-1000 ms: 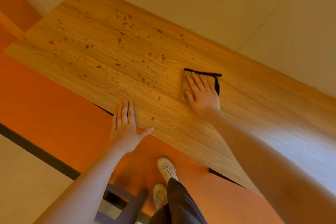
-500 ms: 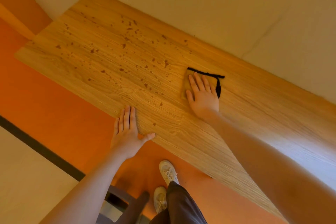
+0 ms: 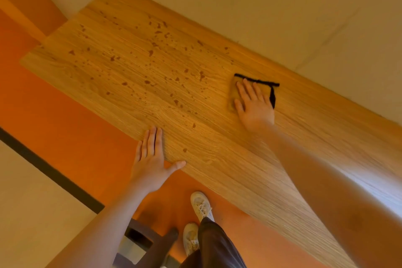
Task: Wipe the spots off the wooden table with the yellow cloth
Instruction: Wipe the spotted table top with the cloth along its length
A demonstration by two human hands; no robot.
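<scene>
The wooden table (image 3: 239, 172) runs from upper left to lower right against a pale wall. Several brown spots (image 3: 152, 52) speckle its left and middle part. A yellow cloth (image 3: 233, 93) with a black edge lies flat on the table near the wall side. My right hand (image 3: 253, 104) presses on it with straight, spread fingers, covering most of it. At the near edge of the table my left hand (image 3: 152, 159) rests flat, fingers straight and thumb out to the right. The tabletop right of the cloth shows no spots.
Orange floor (image 3: 65, 115) lies below the table's near edge, with a dark stripe (image 3: 47, 167) and a pale area at lower left. A dark wooden chair (image 3: 150, 243) stands by my white shoes (image 3: 201, 205). The pale wall (image 3: 282, 6) borders the table's far side.
My right hand with the cloth has stayed about where it was on the table; the view has drifted, so the table shifts right and down in frame. My left hand keeps its place at the edge.
</scene>
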